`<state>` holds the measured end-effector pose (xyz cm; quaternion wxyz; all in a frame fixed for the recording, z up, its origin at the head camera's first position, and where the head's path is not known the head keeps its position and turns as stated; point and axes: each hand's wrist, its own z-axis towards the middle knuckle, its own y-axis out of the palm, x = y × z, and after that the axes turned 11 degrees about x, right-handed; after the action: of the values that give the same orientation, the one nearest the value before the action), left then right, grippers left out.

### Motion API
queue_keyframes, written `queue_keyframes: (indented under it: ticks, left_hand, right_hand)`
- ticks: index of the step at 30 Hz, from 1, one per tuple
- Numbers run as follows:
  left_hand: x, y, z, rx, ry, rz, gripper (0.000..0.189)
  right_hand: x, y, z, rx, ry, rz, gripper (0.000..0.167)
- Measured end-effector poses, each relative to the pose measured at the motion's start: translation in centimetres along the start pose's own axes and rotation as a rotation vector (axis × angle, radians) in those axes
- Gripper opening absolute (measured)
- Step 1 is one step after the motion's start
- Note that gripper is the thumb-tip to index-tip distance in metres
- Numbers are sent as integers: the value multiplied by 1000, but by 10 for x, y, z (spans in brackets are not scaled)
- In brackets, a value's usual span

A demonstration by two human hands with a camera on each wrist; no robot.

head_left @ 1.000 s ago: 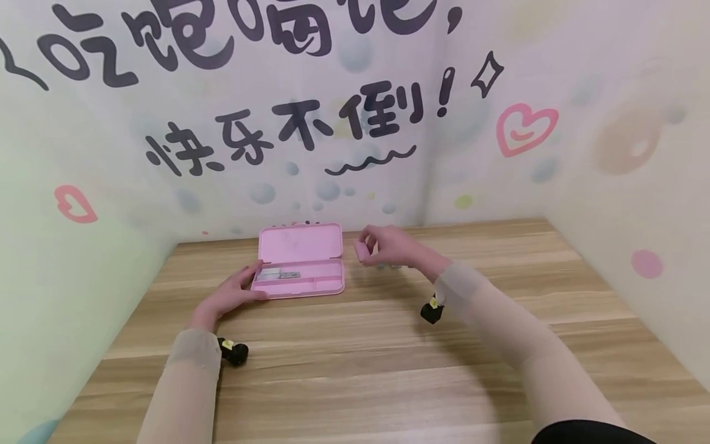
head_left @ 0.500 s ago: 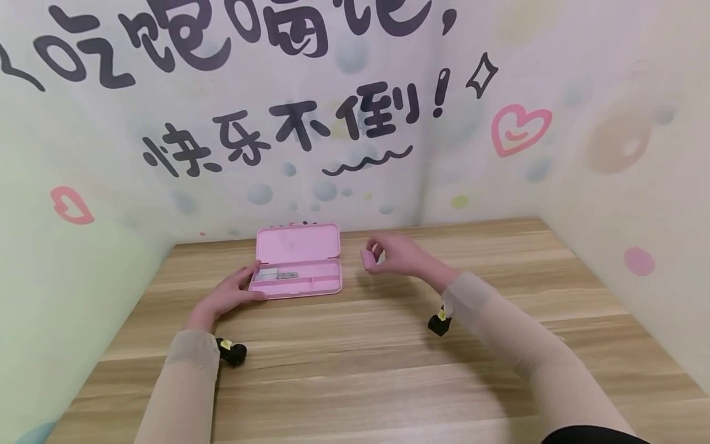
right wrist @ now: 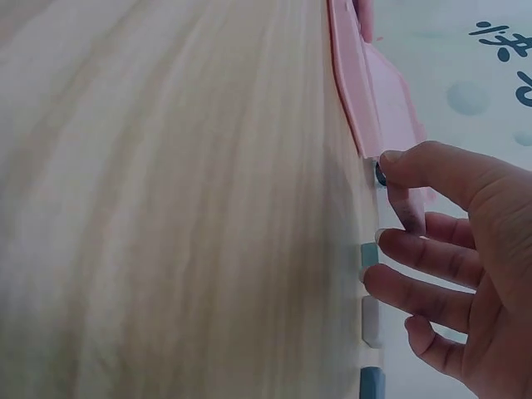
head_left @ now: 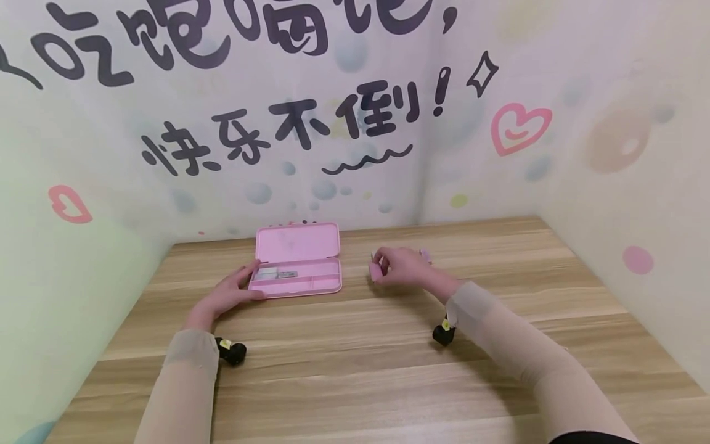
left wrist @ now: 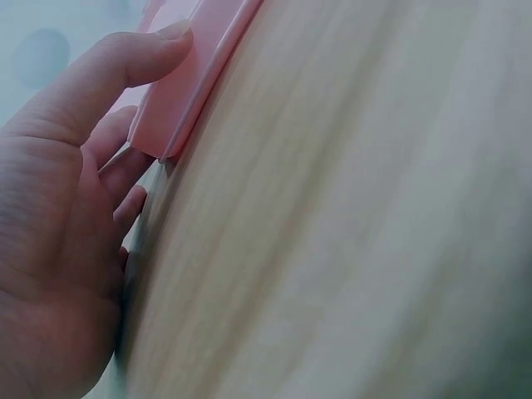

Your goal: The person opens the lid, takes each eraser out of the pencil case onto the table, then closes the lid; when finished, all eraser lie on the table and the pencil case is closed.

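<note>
A pink pencil case (head_left: 297,284) lies with its lid up on the table, a white piece and a small grey metal-looking piece (head_left: 287,275) in its back compartment. My left hand (head_left: 224,295) holds the case's left end, with the thumb (left wrist: 158,54) on the front edge. To the right of the case, low over the table, my right hand (head_left: 407,266) pinches a small pink block (head_left: 376,272) between thumb and fingertips. In the right wrist view the fingers (right wrist: 432,258) partly hide what the thumb and index finger hold; a dark bit shows there.
Small blocks stand in a row beside the right hand in the right wrist view: teal (right wrist: 370,254), grey (right wrist: 371,321) and blue (right wrist: 371,382). A purplish piece (head_left: 425,254) shows behind the right hand. The printed wall (head_left: 383,185) borders the table's back edge.
My right hand has moved right and lower with the pink block, away from the pencil case. The purplish piece has come into sight behind it. My left hand stays on the case.
</note>
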<state>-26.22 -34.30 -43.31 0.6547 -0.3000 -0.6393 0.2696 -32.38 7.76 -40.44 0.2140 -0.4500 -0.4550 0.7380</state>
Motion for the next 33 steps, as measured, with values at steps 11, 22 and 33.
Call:
queue_keyframes:
  ticks: [11,22,33]
  left_hand:
    - [-1,0,0,-5,-3,-7,98]
    - [-1,1,0,-4,-17,-30,99]
    - [-2,1,2,1,-14,-31,98]
  right_hand:
    - [4,8,-6,-16,40,65,37]
    - [11,13,-4,-11,40,72,37]
    - [12,16,-3,-23,35,60,40]
